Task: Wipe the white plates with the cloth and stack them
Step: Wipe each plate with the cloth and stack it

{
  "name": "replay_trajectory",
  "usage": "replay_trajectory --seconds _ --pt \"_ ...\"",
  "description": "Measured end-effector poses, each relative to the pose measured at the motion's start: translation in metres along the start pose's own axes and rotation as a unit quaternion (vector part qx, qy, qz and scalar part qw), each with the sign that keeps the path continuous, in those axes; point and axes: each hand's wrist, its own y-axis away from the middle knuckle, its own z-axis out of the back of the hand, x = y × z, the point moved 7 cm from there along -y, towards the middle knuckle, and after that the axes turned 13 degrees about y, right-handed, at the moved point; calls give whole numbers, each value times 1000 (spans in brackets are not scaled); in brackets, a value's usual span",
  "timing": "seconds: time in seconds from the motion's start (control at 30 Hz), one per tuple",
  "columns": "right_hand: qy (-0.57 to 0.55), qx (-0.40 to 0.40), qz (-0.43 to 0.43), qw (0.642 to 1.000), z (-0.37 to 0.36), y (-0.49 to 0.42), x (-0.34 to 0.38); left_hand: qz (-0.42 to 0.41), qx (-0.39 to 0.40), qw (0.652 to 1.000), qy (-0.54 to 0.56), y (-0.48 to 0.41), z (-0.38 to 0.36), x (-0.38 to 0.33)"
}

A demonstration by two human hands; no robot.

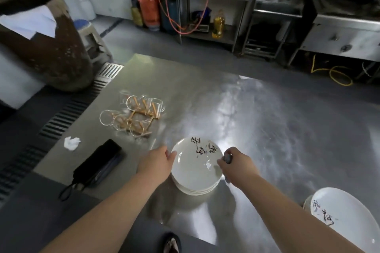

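Several stacked white plates (191, 172) look slick and breakable; left hand (159, 160) grips the top rim, right hand (236, 163) clenches the cloth (227, 158).

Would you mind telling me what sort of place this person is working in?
Most likely a commercial kitchen: the stainless steel worktable, an orange gas cylinder standing on the floor, and a steel cooking range with knobs at the back right.

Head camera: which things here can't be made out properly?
All in the head view:
Cloth: mostly hidden inside the right hand.
Plate stack: rims too thin and blurred to count.
Plate at lower right: cut off by the frame edge.
Glasses: blurred, number unclear.
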Motion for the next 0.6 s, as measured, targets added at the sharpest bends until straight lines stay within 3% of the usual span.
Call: replay_trajectory --seconds 0.27,0.47,0.53,0.6 --pt "-63 -18 -45 997 -16 -4 -6 -19 40 998 41 -5 -10 0" --pt "-204 -33 -57 977 -3 12 -8 -55 46 983 167 0 4 -18" --pt "-227 -39 -53 972 7 21 -3 -24 77 954 289 0 6 -26" --pt "-242 -43 -45 968 20 31 2 25 104 896 431 4 10 -37"
